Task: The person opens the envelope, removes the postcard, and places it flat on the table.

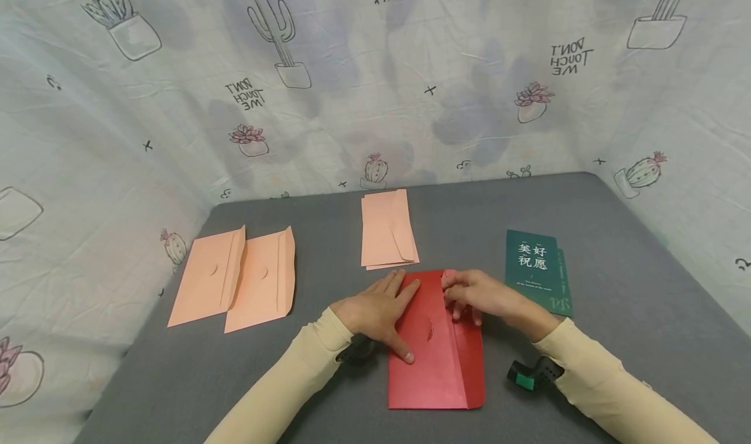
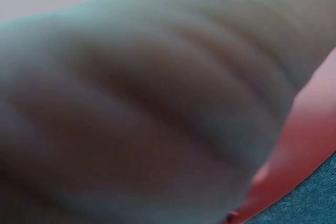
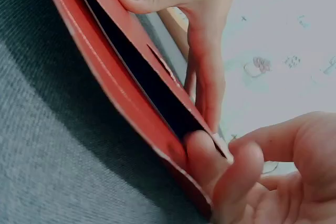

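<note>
A red envelope (image 1: pixel 427 372) lies upright in front of me with its long flap (image 1: pixel 472 372) folded out to the right. My left hand (image 1: pixel 378 310) rests on its left part, fingers spread and the thumb near the small slit. At the top of the opening, my right hand (image 1: pixel 475 294) pinches the pocket's edge. In the right wrist view a fingertip (image 3: pixel 199 145) of that hand reaches into the gaping mouth, which looks dark inside. The left wrist view is mostly filled by the blurred left hand (image 2: pixel 142 108), with red paper (image 2: pixel 299 145) beyond it.
Two peach envelopes (image 1: pixel 205 278) with raised flaps overlap at the left. Further peach envelopes (image 1: pixel 384 232) are stacked at the back middle. Green cards (image 1: pixel 530 268) with white lettering lie on the right, beside my right forearm. A cactus-print cloth (image 1: pixel 352 124) hangs behind the grey tabletop (image 1: pixel 328 392).
</note>
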A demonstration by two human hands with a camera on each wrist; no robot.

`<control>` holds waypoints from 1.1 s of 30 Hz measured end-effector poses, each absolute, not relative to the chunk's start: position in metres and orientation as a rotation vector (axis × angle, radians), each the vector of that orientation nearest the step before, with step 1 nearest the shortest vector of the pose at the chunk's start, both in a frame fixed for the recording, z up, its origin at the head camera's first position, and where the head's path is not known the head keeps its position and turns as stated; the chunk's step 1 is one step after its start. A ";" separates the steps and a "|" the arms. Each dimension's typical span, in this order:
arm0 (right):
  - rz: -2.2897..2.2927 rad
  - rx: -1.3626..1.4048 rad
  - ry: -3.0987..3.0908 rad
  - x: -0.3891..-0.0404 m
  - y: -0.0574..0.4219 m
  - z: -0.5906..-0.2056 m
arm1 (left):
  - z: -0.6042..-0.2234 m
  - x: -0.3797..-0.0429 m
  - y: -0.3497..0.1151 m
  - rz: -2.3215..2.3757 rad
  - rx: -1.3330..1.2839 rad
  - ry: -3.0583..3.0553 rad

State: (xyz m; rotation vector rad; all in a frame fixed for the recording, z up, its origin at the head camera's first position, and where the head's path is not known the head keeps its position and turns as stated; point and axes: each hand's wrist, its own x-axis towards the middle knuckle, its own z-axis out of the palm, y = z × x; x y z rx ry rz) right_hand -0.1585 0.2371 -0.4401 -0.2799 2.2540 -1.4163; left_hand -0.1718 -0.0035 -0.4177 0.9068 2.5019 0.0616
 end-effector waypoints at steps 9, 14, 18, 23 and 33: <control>-1.625 -0.144 2.034 -0.160 0.235 -0.445 | -0.418 -0.172 -0.004 0.052 0.897 2.510; -1.651 -0.097 2.037 -0.161 0.234 -0.448 | -0.418 -0.173 -0.003 0.054 0.895 2.512; -1.649 -0.078 2.056 -0.160 0.233 -0.450 | -0.419 -0.173 -0.002 0.061 0.888 2.517; -1.637 -0.077 2.080 -0.159 0.232 -0.449 | -0.417 -0.173 -0.002 0.066 0.884 2.519; -1.597 -0.094 2.113 -0.159 0.233 -0.451 | -0.419 -0.174 -0.001 0.069 0.885 2.524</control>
